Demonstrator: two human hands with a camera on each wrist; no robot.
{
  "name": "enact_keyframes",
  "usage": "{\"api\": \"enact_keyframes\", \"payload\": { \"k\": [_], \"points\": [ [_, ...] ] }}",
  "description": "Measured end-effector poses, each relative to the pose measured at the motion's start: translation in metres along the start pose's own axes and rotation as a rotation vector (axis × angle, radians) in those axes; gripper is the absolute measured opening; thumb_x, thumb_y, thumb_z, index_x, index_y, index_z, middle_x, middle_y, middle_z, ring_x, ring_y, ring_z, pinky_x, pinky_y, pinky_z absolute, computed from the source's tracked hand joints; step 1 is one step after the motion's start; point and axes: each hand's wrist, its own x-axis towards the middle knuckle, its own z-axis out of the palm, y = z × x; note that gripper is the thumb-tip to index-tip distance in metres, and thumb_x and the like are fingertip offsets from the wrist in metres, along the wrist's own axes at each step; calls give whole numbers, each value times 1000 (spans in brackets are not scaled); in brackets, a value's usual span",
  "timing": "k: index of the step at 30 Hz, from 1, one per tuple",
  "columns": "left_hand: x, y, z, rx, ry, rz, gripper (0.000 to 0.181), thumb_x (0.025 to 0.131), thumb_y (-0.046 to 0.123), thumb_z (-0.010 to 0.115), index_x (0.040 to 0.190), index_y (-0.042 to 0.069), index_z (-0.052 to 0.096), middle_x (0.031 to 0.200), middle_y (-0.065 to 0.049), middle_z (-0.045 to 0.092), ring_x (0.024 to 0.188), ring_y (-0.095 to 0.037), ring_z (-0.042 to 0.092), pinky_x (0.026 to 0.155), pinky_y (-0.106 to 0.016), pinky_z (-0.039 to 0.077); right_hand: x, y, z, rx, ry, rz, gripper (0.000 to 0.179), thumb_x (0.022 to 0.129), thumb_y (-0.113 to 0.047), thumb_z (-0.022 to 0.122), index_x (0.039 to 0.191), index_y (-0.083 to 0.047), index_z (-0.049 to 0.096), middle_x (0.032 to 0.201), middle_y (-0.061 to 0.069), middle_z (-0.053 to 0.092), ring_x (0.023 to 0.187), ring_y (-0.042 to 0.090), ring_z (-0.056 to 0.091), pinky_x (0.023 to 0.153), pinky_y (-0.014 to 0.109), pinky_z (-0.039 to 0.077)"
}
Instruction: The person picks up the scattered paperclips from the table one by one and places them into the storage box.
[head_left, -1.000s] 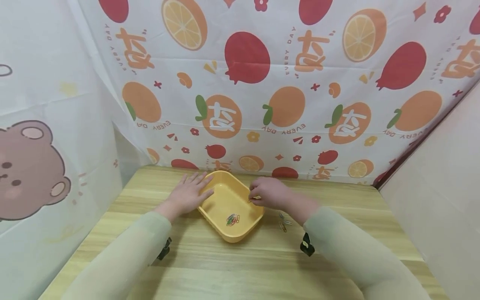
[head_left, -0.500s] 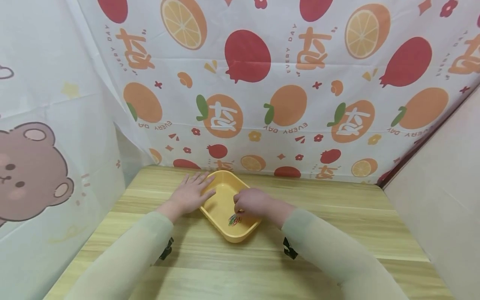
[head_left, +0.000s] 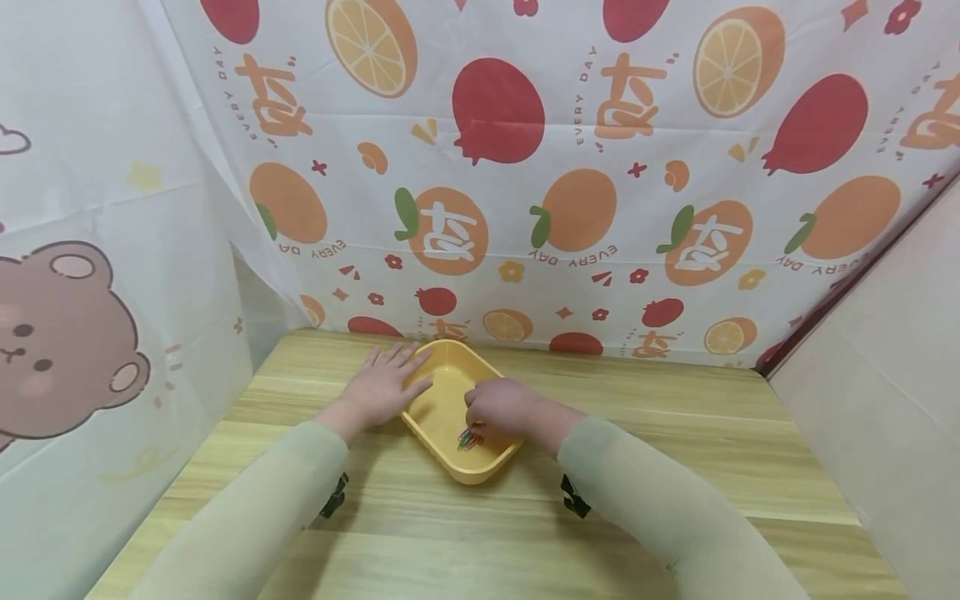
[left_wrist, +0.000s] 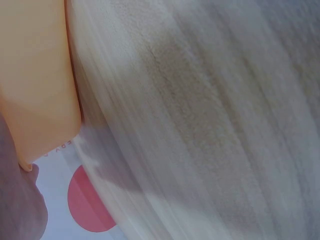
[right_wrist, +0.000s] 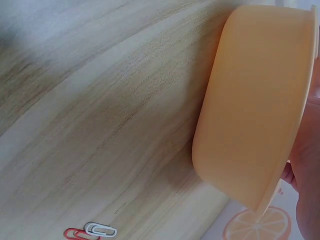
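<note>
A yellow plastic tray stands slantwise on the wooden table in the head view. My left hand rests on its left rim, fingers spread. Inside, at the near end, lies a small pile of coloured paper clips. My right hand reaches over the right rim with fingers curled down at the pile, pinching a paper clip that the fingers mostly hide. The right wrist view has the tray's outer wall, with part of the right hand beyond the rim.
On the wooden table, outside the tray, a white paper clip and a red paper clip overlap in the right wrist view. A fruit-print cloth hangs behind the table. Pale cloths, one with a bear, flank the sides.
My right hand has moved left and nearer from the tray's right rim to the pile, then stayed almost still. The loose clips right of the tray are now hidden. My left hand has stayed put.
</note>
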Motion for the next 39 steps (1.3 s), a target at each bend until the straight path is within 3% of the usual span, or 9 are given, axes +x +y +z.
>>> {"api": "enact_keyframes", "payload": {
  "k": [10,17,28,35,39],
  "points": [
    [-1,-4,2,-2,10,-2,75,100,68,20,159,24,23,164,-9,20,150,-38,14,119,-61,4,-13,9,-9,128,82,68,12,95,-28,69,96,-25,80,88,-9,62,82,10,58,73,26,50],
    [-2,-5,7,-36,22,10,68,103,59,33,159,21,25,164,-11,20,149,-41,15,118,-63,3,-35,17,-12,304,211,148,16,93,-24,71,103,-14,79,96,-2,65,90,14,61,84,31,52],
    [-3,-3,4,-33,8,-7,66,103,55,37,159,22,24,164,-10,20,149,-40,15,119,-61,2,-89,29,2,391,416,313,17,91,-22,74,105,-13,79,100,0,67,91,17,62,81,35,54],
    [-1,-2,3,-27,32,14,67,103,57,35,158,19,27,163,-13,23,148,-42,19,118,-63,5,-131,35,21,395,415,403,18,91,-25,74,105,-16,79,99,-1,69,90,19,64,77,35,55],
    [0,0,2,-21,28,13,73,101,65,27,159,20,26,163,-12,22,148,-41,19,119,-61,3,-153,36,37,379,403,430,17,90,-24,75,103,-14,79,96,-3,68,88,16,63,77,36,55]
  ]
}}
